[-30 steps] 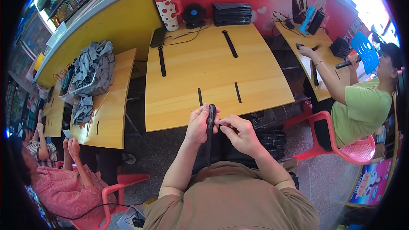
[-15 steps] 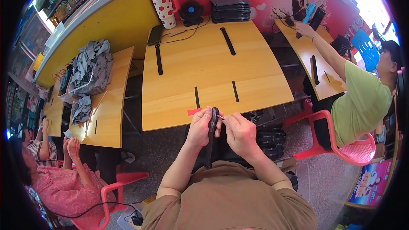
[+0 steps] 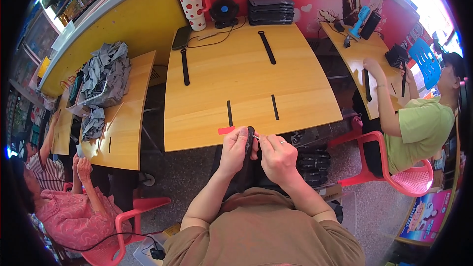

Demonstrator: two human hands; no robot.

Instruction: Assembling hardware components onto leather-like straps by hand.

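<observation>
Just before the table (image 3: 221, 76), our left hand (image 3: 235, 151) grips a black strap (image 3: 250, 137) pointing lengthwise toward it, lower end hard to distinguish. Our right hand (image 3: 278, 157) pinches a thin piece (image 3: 255, 138), mostly hidden.

Centre table (image 3: 251, 81): cup (image 3: 192, 11), fan (image 3: 224, 10), pouch stack (image 3: 271, 11), phone (image 3: 182, 37) and cable (image 3: 217, 43) along the far side; two black straps (image 3: 267, 48) nearer, well apart; two dark strips (image 3: 275, 107) and a red piece (image 3: 226, 130) towards the near edge.
Left table (image 3: 140, 83): tub (image 3: 97, 100) of grey cloth, loose cloth (image 3: 93, 124) just beside.
Right table (image 3: 352, 51): black cylinder (image 3: 370, 24), strap (image 3: 367, 85).
Floor (image 3: 185, 175): pink chairs (image 3: 409, 180).
</observation>
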